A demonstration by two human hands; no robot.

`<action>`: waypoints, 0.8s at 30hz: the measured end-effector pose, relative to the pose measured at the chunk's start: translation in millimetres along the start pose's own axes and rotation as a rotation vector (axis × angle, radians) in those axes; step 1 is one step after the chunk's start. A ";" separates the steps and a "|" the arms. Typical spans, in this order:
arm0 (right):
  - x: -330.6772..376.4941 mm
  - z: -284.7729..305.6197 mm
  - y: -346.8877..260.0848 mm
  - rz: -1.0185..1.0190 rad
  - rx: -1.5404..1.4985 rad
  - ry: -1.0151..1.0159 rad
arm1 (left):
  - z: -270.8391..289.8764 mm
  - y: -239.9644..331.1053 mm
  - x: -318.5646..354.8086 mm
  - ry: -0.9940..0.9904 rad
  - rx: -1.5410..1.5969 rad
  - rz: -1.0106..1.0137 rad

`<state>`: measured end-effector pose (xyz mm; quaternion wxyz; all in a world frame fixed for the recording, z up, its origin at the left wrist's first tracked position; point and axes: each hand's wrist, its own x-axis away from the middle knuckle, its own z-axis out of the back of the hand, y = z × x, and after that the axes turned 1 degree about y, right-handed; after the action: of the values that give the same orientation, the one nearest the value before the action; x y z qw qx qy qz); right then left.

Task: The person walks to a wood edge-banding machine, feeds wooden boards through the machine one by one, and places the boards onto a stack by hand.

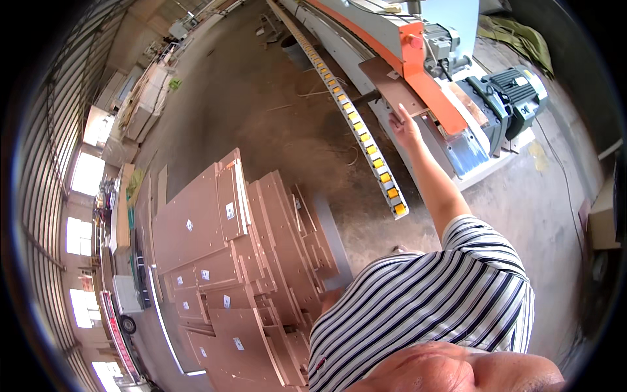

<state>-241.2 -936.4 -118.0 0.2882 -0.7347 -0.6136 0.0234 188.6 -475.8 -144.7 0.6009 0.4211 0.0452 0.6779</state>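
My right hand (406, 130) reaches out to the machine. Its fingers are stretched and apart, at the near edge of a brown panel (390, 83) and seemingly touching it. The panel lies on the machine bed, partly under an orange guard (439, 104). Beside my hand is the shiny metal end of the machine bed (467, 157). My left hand does not show; only a small patch of skin appears beside my striped shirt, near the stacked panels.
A roller rail with yellow wheels (370, 150) runs alongside the machine. Stacked brown panels (189, 225) with white labels stand at the left. Electric motors (516, 91) sit at the machine's right side. A cable (558, 157) trails over the floor, and a bin (295, 49) stands farther off.
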 end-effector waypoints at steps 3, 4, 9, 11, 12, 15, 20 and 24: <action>11.1 13.4 -10.8 0.070 -0.122 0.035 | 0.8 -0.4 -1.4 -0.020 -0.014 -0.011; 16.2 15.9 -13.5 0.075 -0.163 0.084 | 0.8 -1.1 -0.5 -0.022 -0.016 -0.013; 63.7 38.2 -19.0 0.121 -0.210 0.031 | 0.3 -2.4 2.0 -0.034 -0.023 -0.036; 81.1 53.6 -27.6 0.116 -0.204 0.027 | 0.9 -1.4 -0.9 -0.047 -0.031 -0.052; 92.9 56.0 -32.3 0.109 -0.189 0.015 | 1.3 -0.2 -0.4 -0.052 -0.036 -0.056; 132.8 56.7 -50.3 0.115 -0.133 0.014 | 7.3 5.5 -9.1 -0.061 -0.077 -0.096; 217.2 34.9 -3.4 -0.089 0.045 -0.104 | 33.2 28.4 9.9 0.088 0.239 -0.107; 281.5 35.8 21.8 -0.393 0.346 -0.268 | 67.7 92.4 19.3 0.110 0.710 -0.159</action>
<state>-166.5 -666.5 -67.9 0.3245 -0.5321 -0.7637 0.1681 160.7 -514.8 -38.9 0.4647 0.5614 0.3426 0.5929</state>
